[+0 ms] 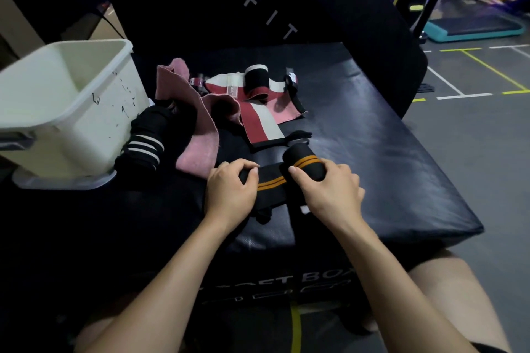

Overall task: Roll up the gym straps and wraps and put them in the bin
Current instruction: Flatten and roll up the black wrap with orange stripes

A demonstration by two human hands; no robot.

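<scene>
A black wrap with two orange stripes (289, 178) lies on the black padded box (372, 152), partly rolled. My right hand (329, 189) grips the rolled end, while my left hand (232, 189) pinches the flat loose end of the same wrap. Behind them a red, white and black wrap (258, 120) lies unrolled with one end rolled up (256, 79). A pink strap (198, 123) is spread to its left. A black wrap with white stripes (146, 140) leans against the white bin (57, 112), which stands at the left with nothing visible inside.
The bin stands on its clear lid (63, 180) at the box's left side. A dark padded block with white letters (272, 8) rises behind the box. Gym floor with painted lines (473, 80) and a teal step platform (473, 27) lie to the right.
</scene>
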